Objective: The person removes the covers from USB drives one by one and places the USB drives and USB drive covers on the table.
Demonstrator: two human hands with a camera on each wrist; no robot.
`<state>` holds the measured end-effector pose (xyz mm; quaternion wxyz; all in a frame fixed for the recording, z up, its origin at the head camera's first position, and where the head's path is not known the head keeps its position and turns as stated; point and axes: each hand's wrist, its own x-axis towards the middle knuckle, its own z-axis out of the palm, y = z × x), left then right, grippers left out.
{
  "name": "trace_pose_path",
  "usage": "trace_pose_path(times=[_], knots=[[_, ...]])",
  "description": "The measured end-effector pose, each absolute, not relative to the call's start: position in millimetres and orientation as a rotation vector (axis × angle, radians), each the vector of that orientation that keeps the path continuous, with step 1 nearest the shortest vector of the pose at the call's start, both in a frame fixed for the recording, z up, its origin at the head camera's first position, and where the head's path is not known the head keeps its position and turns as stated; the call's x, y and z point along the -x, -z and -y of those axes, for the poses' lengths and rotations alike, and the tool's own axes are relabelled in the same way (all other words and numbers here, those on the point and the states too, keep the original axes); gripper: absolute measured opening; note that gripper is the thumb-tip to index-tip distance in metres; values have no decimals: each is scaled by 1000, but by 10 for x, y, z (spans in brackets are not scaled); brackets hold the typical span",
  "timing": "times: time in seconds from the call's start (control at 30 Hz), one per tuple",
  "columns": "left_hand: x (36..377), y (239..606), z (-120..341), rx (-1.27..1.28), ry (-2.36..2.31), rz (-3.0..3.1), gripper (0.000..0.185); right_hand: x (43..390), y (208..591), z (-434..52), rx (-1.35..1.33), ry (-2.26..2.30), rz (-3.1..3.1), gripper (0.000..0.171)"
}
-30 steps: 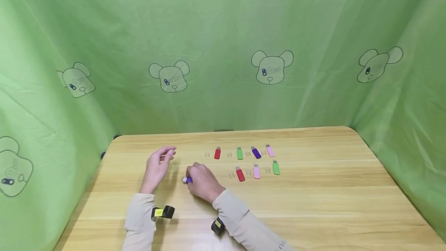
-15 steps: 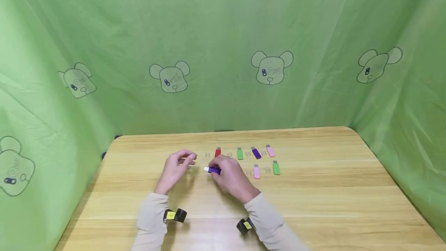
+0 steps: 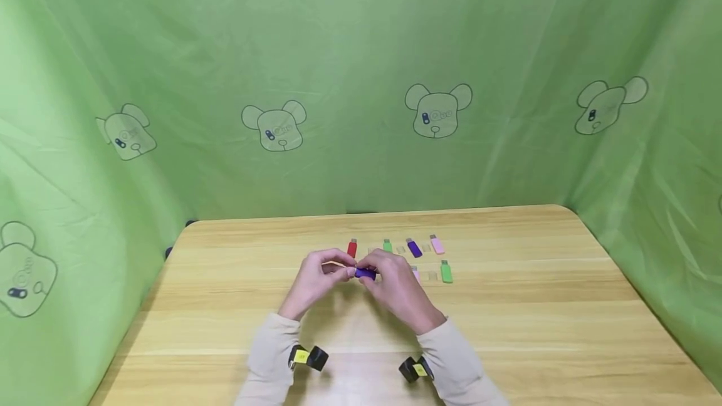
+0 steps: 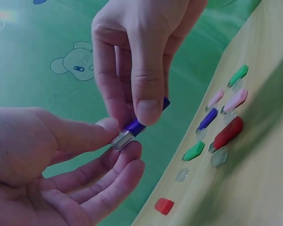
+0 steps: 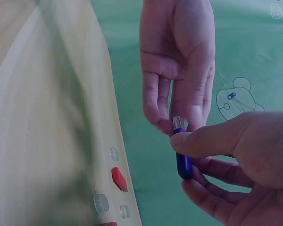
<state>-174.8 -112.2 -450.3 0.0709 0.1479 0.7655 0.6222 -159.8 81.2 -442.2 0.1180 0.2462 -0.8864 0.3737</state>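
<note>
Purple USB stick (image 3: 365,274) is pinched above the table (image 3: 507,318) by right hand (image 3: 402,290); its cap end (clear, barely visible) is pinched by left hand (image 3: 316,282). Loose grip w/ misalignment: stick could be dropped.

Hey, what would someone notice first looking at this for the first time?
Probably the two hands meeting above the middle of the wooden table: the right hand pinches a purple USB stick while the left hand fingers its metal end. Behind them lie colourful sticks in rows, and green bear-print cloth surrounds everything.
</note>
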Motion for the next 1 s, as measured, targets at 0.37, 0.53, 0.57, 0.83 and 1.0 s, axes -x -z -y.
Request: trace_pose_path(times=[0.37,0.53,0.57,0.83,1.0], knots=[[1736,4535,1073,-372,-1904,-2314,15,1582,4423,-837,-731,-1082,2577,19],[1737,4518,1075,-357,-1934,-2301,16,1575,4404,-853,-762,-1051,2567,20],[1737,4513,1077,-355,-1939,-2295,16,1574,4401,-856,-771,-1044,2563,20],[1729,4487,1102,-309,-1973,-2238,16,1562,4390,-879,-824,-1008,2536,21],[1726,4492,1144,-298,-1950,-2249,17,1545,4387,-897,-840,-916,2549,20]])
